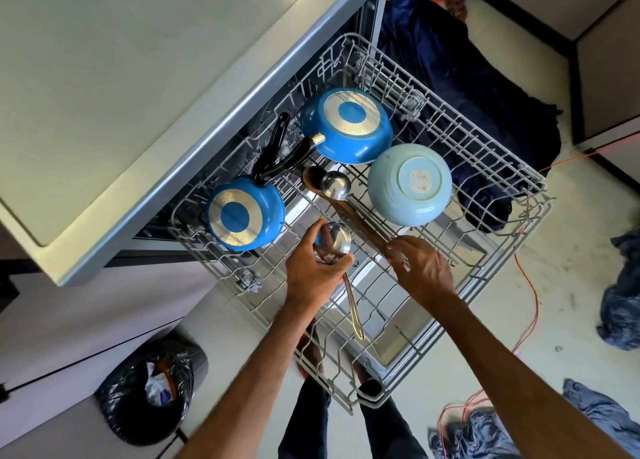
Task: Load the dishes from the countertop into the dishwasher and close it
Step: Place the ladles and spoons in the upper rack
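Gripping steel ladle [334, 242] w/ left hand [313, 275], right hand [424, 268] pinching wooden spoon [360, 221] over rack [485, 136], cloths [623, 303] on floor [571, 251].

Silver ladle [336, 240] with gold handle in my left grip [311, 275], brown wooden spoon [353, 216] in my right grip [426, 268], small blue pan [242, 214] and large blue pan [346, 126] beyond the left grip, bases ringed silver round blue discs, pale aqua bowl [410, 185] beyond my right grip.

2 bare forearms [242, 382]; dark blue trousers [384, 427].
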Demonstrator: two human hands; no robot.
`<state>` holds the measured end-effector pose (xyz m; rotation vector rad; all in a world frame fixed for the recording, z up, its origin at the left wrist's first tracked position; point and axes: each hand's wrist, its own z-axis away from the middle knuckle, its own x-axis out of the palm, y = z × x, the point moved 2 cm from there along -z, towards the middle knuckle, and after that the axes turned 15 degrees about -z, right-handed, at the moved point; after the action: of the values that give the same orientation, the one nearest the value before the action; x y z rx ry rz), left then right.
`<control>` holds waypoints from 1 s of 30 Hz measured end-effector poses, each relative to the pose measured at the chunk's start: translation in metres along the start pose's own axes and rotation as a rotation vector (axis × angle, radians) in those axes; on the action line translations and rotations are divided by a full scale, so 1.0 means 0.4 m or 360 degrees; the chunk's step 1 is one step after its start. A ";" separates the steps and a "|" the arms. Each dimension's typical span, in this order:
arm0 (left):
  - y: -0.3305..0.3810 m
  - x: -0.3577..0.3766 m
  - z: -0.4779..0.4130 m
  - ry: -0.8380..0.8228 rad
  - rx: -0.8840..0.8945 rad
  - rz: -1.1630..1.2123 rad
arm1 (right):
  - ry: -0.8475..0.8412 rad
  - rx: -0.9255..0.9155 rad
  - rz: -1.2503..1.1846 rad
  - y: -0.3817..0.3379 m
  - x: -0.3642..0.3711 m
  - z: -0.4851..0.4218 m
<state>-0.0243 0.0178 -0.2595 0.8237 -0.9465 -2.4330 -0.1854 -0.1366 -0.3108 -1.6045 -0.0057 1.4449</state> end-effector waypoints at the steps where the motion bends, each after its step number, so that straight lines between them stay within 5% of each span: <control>1: -0.001 -0.002 0.000 0.0000 -0.0001 -0.0002 | 0.0019 -0.0044 0.0057 -0.008 0.002 0.006; 4: -0.004 -0.003 -0.003 -0.0002 0.0005 -0.0008 | 0.0028 0.0008 0.0108 -0.033 0.011 0.008; 9: -0.002 -0.003 0.000 0.0020 0.0023 -0.0027 | -0.0347 0.0472 0.0163 -0.031 0.014 -0.028; 23: 0.004 0.021 0.021 0.0026 0.0060 -0.0024 | -0.0154 0.0381 0.0351 -0.044 -0.020 -0.044; 28: 0.042 0.045 0.002 0.0060 0.0091 0.0033 | 0.0139 0.0419 -0.0230 -0.127 -0.069 0.006; 30: 0.061 0.057 -0.018 0.0130 0.0125 0.0005 | -0.0020 0.0465 -0.0683 -0.173 -0.090 0.021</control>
<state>-0.0329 -0.0151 -0.2551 0.9409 -1.0172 -2.3533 -0.1644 -0.1131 -0.2390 -1.2612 -0.1327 1.0674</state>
